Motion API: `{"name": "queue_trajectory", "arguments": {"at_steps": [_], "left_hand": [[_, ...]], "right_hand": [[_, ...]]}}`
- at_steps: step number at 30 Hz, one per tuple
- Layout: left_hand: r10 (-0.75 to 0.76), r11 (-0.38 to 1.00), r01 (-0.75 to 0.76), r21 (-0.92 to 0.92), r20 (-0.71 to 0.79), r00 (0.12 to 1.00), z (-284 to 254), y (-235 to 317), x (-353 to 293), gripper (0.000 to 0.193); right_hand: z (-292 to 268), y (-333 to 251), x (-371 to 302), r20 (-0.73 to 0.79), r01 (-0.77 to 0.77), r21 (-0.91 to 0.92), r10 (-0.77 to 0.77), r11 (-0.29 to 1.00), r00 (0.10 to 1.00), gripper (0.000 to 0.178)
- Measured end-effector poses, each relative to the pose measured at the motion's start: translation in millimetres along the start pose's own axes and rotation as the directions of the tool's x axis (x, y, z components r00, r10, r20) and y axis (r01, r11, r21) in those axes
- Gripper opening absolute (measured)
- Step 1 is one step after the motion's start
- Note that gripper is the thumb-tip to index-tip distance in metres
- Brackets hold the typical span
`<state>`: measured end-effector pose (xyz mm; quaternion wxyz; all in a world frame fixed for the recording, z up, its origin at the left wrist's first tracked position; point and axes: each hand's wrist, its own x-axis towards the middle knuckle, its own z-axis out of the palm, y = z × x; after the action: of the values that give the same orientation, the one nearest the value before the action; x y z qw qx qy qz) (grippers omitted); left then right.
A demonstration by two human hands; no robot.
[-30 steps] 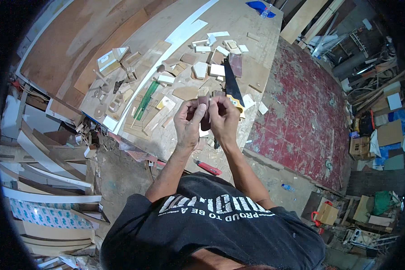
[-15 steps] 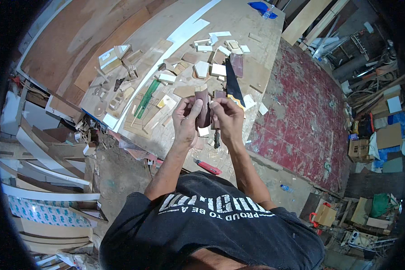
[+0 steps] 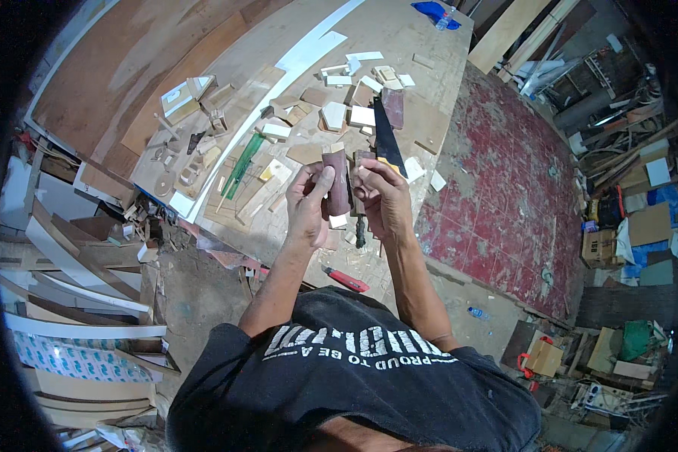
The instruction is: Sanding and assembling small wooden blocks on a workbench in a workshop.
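My left hand [image 3: 309, 202] grips a reddish-brown strip [image 3: 339, 183] that looks like sandpaper, its thumb pressed on the face. Pale wood shows at the strip's top end. Close by on the right, my right hand [image 3: 386, 197] has its fingers bent in a pinch at a small brown piece [image 3: 363, 156], partly covered by the fingers. Both hands are raised over the near part of the workbench. Just beyond the right hand lies a handsaw [image 3: 386, 134] with a dark blade and a yellow part at its handle end. A reddish-brown sheet [image 3: 392, 108] lies beside the blade.
Wood offcuts [image 3: 333, 115] lie scattered over the workbench [image 3: 399, 45]. A green tool or strip [image 3: 242, 166] lies left of my hands, and a red utility knife [image 3: 345, 279] rests at the near edge. Curved panels [image 3: 83, 329] stand at left; red flooring [image 3: 490, 203] stretches right.
The strip in my left hand has turned so that more of its face shows. My right hand has shifted slightly right, its fingers lifting a little away from the strip.
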<state>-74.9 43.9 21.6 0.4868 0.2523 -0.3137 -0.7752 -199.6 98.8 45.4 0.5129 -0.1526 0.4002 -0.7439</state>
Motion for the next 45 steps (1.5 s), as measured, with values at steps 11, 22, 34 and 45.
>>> {"name": "queue_trajectory", "arguments": {"at_steps": [11, 22, 34, 45], "left_hand": [[-0.050, 0.999, 0.050, -0.003, 0.069, 0.996, 0.0, -6.7, -2.3, 0.020], [0.023, 0.997, -0.028, 0.067, 0.073, 0.997, -0.1, -8.8, -3.2, 0.019], [0.104, 0.985, -0.109, 0.131, 0.044, 0.994, 9.0, -13.3, -5.4, 0.013], [0.091, 0.981, -0.101, 0.164, 0.064, 0.994, 4.9, -16.1, 3.7, 0.016]], "right_hand": [[-11.0, -0.5, 1.3, 0.079, 0.089, -0.160, -0.077, 0.983, 0.994, 0.013], [-5.0, 0.3, -0.8, 0.060, 0.120, -0.184, -0.111, 0.976, 0.992, 0.014], [3.9, 11.0, -0.5, 0.028, 0.344, -0.452, -0.373, 0.823, 0.928, 0.010], [-5.0, 8.3, 3.6, 0.092, 0.402, -0.611, -0.444, 0.682, 0.891, 0.009]]}}
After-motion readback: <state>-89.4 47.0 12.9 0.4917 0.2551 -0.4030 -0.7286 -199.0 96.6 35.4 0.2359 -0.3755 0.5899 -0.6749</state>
